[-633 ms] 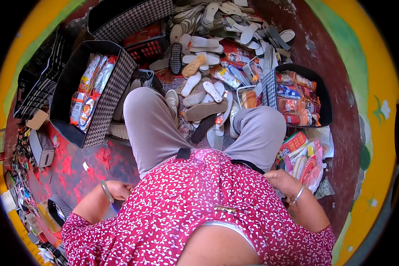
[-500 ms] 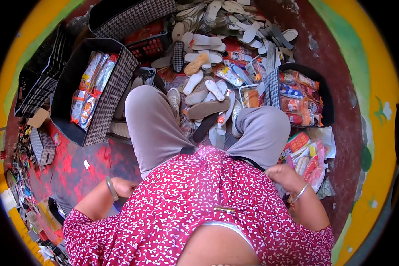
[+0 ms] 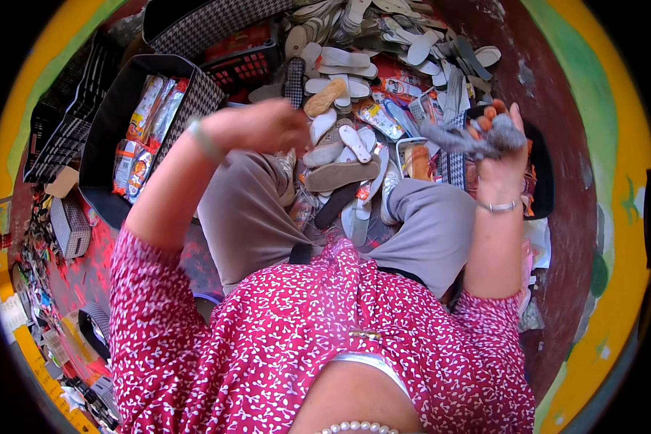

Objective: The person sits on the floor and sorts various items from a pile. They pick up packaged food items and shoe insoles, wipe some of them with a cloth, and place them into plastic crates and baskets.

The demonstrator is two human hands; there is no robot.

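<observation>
My right hand (image 3: 505, 153) is raised at the right, in front of the checked bin of orange packets. In it hangs a limp grey cloth piece (image 3: 461, 140), its end trailing to the left; its exact kind does not show. Orange-brown patches appear by the fingertips. My left hand (image 3: 267, 127) is lifted over my left knee, near a dark checked sole, with its fingers smeared by motion. Between my knees lies a heap of shoe insoles (image 3: 349, 139), white, tan and brown, a brown sole (image 3: 342, 174) among them.
A checked bin (image 3: 208, 94) with packets (image 3: 139, 171) stands at the left. Beside it is a black and red basket (image 3: 249, 61). More insoles (image 3: 419, 47) pile up at the back. The other bin (image 3: 541, 181) is at the right, with a red-brown wall edge (image 3: 568, 217) beyond.
Both hands have risen from beside my waist and moved forward over my knees. A grey cloth piece is now in my right hand. The view has shifted slightly.
</observation>
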